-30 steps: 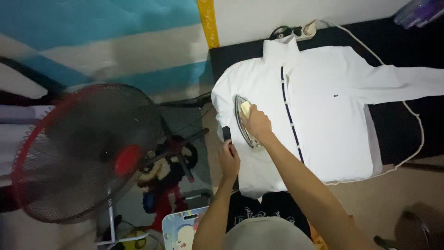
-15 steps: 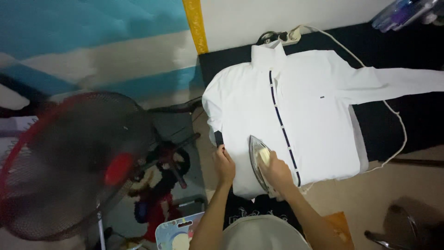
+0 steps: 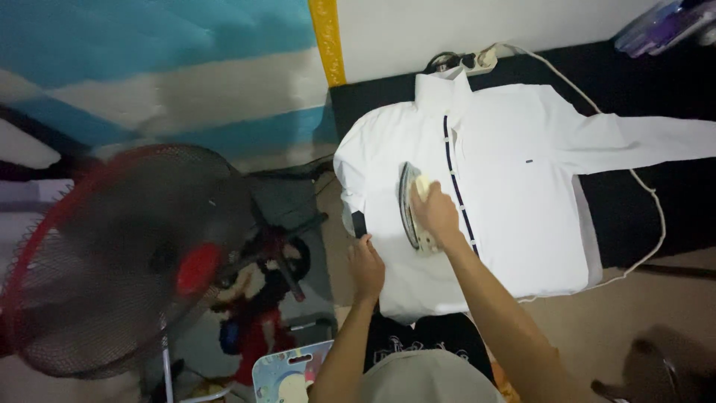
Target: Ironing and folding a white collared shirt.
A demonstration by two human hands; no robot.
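pressing is the step i've got in hand rn: my right hand [image 3: 436,213] is wrapped around the handle of the silver-soled electric iron w/ a pale yellow body [image 3: 412,209], fingers curled tight, no gap showing. iron sits flat on the white long-sleeved button shirt w/ a dark placket line [image 3: 514,186], on the front panel at my left of the placket, nose toward the collar. shirt lies spread face up on the black padded ironing surface [image 3: 634,224], collar at the far edge, one sleeve stretched out toward the right side of the view.

left hand [image 3: 366,267] rests at the near edge of that same panel, fingers bent and pressing down on the cloth; can't tell whether it pinches the fabric or just pins it. a small dark thing sits just past its fingertips, too blurred to id.

white power cord [image 3: 656,216] loops round the shirt's right side to the white extension socket [image 3: 485,56] by the collar. red-rimmed standing fan w/ a dark grille [image 3: 123,261] is at my left, well apart.

my read: this panel is mid-way, other panel and sleeve look untouched. next stroke calls for keeping the sole flat, cloth held taut w/ the left, steering clear of the buttons, and watching the cord doesn't drag over the shirt.
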